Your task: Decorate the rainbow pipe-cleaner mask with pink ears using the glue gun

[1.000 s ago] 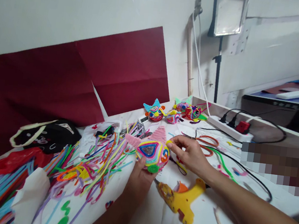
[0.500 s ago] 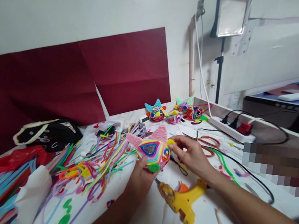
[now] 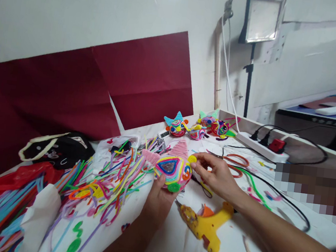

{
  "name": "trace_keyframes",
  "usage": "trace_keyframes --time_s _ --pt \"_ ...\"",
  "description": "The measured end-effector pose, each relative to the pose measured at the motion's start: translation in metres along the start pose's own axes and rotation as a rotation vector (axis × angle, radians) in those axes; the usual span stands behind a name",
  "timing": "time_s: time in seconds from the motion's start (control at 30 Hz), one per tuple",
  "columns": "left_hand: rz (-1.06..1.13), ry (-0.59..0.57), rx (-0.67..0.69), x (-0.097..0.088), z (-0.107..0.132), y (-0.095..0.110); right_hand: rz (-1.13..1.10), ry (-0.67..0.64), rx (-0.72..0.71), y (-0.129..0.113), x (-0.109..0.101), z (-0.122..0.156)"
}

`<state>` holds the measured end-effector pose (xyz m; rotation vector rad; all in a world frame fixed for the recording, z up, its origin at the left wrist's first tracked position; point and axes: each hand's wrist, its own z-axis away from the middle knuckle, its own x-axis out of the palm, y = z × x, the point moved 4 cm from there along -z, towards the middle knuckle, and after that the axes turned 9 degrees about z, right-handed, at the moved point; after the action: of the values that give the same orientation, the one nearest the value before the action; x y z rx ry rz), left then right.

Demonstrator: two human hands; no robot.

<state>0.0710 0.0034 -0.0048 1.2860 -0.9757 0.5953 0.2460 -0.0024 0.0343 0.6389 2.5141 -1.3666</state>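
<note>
My left hand [image 3: 161,196] grips a rounded pipe-cleaner figure [image 3: 170,167] from below. Its body carries coiled bands of many colours, two pink points stick up from it, and a green disc sits near its lower edge. Between the thumb and fingers of my right hand [image 3: 211,170] is a small yellow coiled disc [image 3: 192,159], right at the figure's upper right side; whether it is attached there I cannot tell. Below my right hand lies a yellow hot glue gun [image 3: 205,224], its nozzle towards the figure.
Loose coloured pipe cleaners [image 3: 115,177] cover the left side, near a black pouch [image 3: 61,149]. Several similar figures [image 3: 177,126] stand at the back. Orange-handled scissors [image 3: 237,159] and a power strip [image 3: 261,147] with cables lie to the right. A lamp [image 3: 262,19] stands behind.
The view has shifted slightly, so everything appears a little to the right. Both hands keep hold of the figure and the yellow disc, almost unmoved.
</note>
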Motion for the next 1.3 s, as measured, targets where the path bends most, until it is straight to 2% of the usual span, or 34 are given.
trace_keyframes --time_s 0.4,0.8,1.07,1.3 --pt "0.043 0.058 -0.006 -0.0030 -0.0008 0.0007 0.050 0.060 0.010 -0.0001 -0.0015 0.0005" --pt "-0.013 0.001 0.036 -0.0024 -0.0011 0.0028 0.065 0.073 0.026 0.0012 -0.0015 0.0005" --pt "0.054 0.026 0.020 -0.0060 -0.0015 0.0012 0.058 0.087 0.034 0.0024 -0.0025 -0.0002" --pt "0.000 0.026 0.000 -0.0063 -0.0018 -0.0008 0.062 0.076 0.025 -0.0014 -0.0029 -0.0004"
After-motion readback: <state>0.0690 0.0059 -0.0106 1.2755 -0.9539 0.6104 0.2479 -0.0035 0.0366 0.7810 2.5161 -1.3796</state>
